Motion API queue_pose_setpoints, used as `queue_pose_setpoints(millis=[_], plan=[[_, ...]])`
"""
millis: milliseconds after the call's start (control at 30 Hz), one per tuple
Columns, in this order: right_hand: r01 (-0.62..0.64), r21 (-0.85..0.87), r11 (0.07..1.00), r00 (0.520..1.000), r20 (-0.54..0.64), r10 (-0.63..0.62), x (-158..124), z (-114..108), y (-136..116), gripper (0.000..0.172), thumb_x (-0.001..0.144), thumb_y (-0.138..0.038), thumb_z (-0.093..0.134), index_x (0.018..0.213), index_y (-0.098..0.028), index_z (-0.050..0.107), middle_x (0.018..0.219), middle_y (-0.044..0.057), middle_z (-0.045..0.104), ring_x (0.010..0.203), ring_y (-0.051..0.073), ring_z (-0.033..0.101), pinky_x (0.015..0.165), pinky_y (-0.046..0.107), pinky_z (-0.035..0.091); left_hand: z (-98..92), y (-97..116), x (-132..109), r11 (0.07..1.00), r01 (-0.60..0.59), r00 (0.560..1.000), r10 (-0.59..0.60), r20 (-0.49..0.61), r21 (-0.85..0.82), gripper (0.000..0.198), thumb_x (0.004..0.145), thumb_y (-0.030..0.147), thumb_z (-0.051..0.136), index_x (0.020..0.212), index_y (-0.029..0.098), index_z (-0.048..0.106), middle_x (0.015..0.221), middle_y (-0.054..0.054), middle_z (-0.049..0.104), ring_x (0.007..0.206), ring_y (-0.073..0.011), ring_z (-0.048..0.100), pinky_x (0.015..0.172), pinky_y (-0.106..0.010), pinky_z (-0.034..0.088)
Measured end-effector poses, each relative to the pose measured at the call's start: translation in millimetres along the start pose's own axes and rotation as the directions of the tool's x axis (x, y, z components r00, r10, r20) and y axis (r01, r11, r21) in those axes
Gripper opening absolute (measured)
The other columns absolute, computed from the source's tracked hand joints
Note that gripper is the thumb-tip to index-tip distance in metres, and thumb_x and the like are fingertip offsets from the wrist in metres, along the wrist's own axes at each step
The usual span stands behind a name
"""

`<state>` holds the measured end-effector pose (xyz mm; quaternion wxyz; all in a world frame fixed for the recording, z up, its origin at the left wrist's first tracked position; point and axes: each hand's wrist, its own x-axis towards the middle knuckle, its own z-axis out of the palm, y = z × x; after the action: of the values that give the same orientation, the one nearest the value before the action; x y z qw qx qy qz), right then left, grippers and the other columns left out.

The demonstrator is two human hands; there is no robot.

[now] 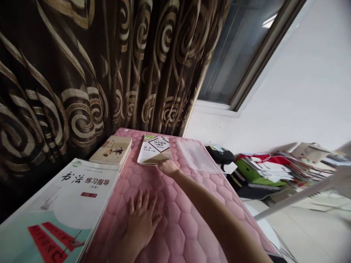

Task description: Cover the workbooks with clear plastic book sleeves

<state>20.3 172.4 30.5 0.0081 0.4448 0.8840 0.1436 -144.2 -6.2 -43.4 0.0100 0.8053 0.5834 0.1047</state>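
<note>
My left hand (142,221) lies flat, fingers spread, on a pink quilted cover (175,226) and holds nothing. My right arm stretches forward, and my right hand (168,167) rests on the near edge of a white and green book (154,149) with a red diamond on its cover. The fingers curl onto that edge. A tan book (112,149) lies to the left of it. A clear plastic sleeve (197,156) lies to its right.
A large white and teal calligraphy workbook (59,208) lies at the near left. A dark curtain with gold swirls (82,73) hangs behind. To the right, below a window (238,51), a heap of books and papers (274,170) sits lower down.
</note>
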Motion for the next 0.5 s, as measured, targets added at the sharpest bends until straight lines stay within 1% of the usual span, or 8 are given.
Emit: queue_pose_setpoints(millis=[167,200,233,300,333,400,433,500], plan=[[0.065,0.062,0.996,0.997,0.036,-0.067,-62,-1,-19,0.03,0.095,-0.01,0.038,0.102,-0.012,0.067,0.1,0.015,0.07,0.091,0.022,0.064,0.083,0.034,0.047,-7.3,1,2,0.999,0.03,0.998,-0.029,0.061,-0.027,0.058,0.092,0.044,0.047,0.148,0.031,0.039,0.158,-0.007,0.029,0.146,-0.0361,0.027,0.114,-0.066,0.018],[0.044,0.133,0.99,0.997,0.05,-0.051,-72,-1,-21,0.029,0.095,-0.012,0.039,0.102,-0.013,0.067,0.101,0.014,0.07,0.093,0.022,0.064,0.085,0.034,0.047,-7.8,1,2,0.999,0.032,0.997,-0.03,0.064,-0.029,0.058,0.092,0.044,0.047,0.148,0.031,0.039,0.159,-0.007,0.028,0.146,-0.0362,0.026,0.114,-0.066,0.018],[-0.008,0.228,0.974,0.998,0.066,-0.007,-78,-2,-22,0.025,0.094,-0.014,0.043,0.1,-0.014,0.068,0.101,0.013,0.07,0.096,0.022,0.063,0.088,0.034,0.046,-8.1,1,2,0.999,0.032,0.997,-0.03,0.067,-0.03,0.058,0.091,0.044,0.047,0.148,0.031,0.039,0.159,-0.007,0.027,0.146,-0.0365,0.026,0.114,-0.066,0.018],[-0.173,0.416,0.893,0.984,0.104,0.143,-85,-2,-19,0.017,0.09,-0.017,0.052,0.095,-0.017,0.068,0.102,0.011,0.07,0.102,0.022,0.062,0.093,0.032,0.043,-8.6,2,3,0.999,0.037,0.997,-0.035,0.07,-0.027,0.058,0.091,0.043,0.047,0.147,0.03,0.039,0.159,-0.008,0.027,0.146,-0.0366,0.025,0.114,-0.066,0.018],[-0.265,0.475,0.839,0.964,0.119,0.237,-84,-2,-15,0.015,0.089,-0.018,0.055,0.096,-0.018,0.068,0.105,0.01,0.07,0.105,0.022,0.061,0.094,0.03,0.043,-8.9,2,3,0.999,0.038,0.997,-0.036,0.072,-0.024,0.058,0.091,0.043,0.047,0.147,0.03,0.04,0.159,-0.008,0.027,0.146,-0.0365,0.025,0.114,-0.066,0.018],[-0.428,0.524,0.736,0.895,0.132,0.426,-79,-1,-4,0.019,0.091,-0.021,0.052,0.104,-0.017,0.066,0.113,0.012,0.068,0.111,0.023,0.06,0.093,0.03,0.044,-9.5,3,3,0.999,0.035,0.997,-0.034,0.076,-0.021,0.058,0.092,0.044,0.047,0.147,0.03,0.04,0.159,-0.007,0.026,0.146,-0.036,0.024,0.115,-0.066,0.018],[-0.498,0.531,0.685,0.85,0.142,0.508,-75,0,3,0.023,0.093,-0.023,0.05,0.108,-0.015,0.065,0.115,0.015,0.067,0.11,0.024,0.061,0.091,0.031,0.045,-9.8,3,3,0.999,0.032,0.997,-0.031,0.076,-0.018,0.058,0.092,0.044,0.046,0.148,0.03,0.039,0.159,-0.007,0.026,0.146,-0.0358,0.024,0.115,-0.065,0.017],[-0.625,0.565,0.538,0.739,0.206,0.641,-67,6,16,0.027,0.095,-0.028,0.049,0.108,-0.01,0.065,0.108,0.018,0.069,0.103,0.027,0.065,0.082,0.032,0.048,-10.2,3,3,1.0,0.029,0.997,-0.028,0.071,-0.009,0.058,0.092,0.043,0.046,0.148,0.03,0.039,0.159,-0.007,0.027,0.146,-0.0357,0.025,0.115,-0.066,0.017]])
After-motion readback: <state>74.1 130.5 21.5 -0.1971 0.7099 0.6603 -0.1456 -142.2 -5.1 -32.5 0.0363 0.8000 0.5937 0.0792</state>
